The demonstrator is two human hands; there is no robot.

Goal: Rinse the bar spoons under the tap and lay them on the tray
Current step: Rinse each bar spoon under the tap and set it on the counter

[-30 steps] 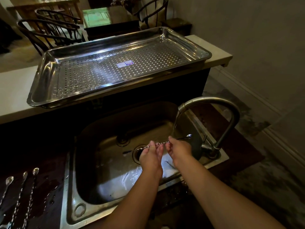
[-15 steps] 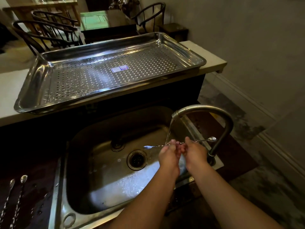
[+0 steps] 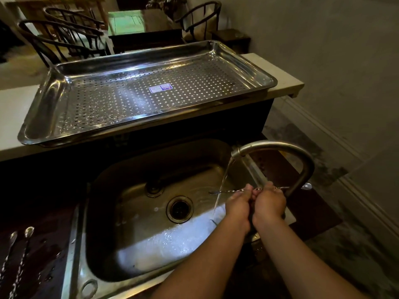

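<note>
I am pinching one bar spoon (image 3: 235, 191) in both hands, left hand (image 3: 238, 207) and right hand (image 3: 269, 205), rinsing it under the tap (image 3: 278, 147), with carrying it up to the empty tray (image 3: 43, 117) judged next.

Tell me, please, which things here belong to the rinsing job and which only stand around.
Belong to the job:
bar spoon held by left hand and right hand
tap, running
sink
tray, no spoons on it yet
two waiting spoons on the dark counter

Only around:
chairs
green-topped table
</note>
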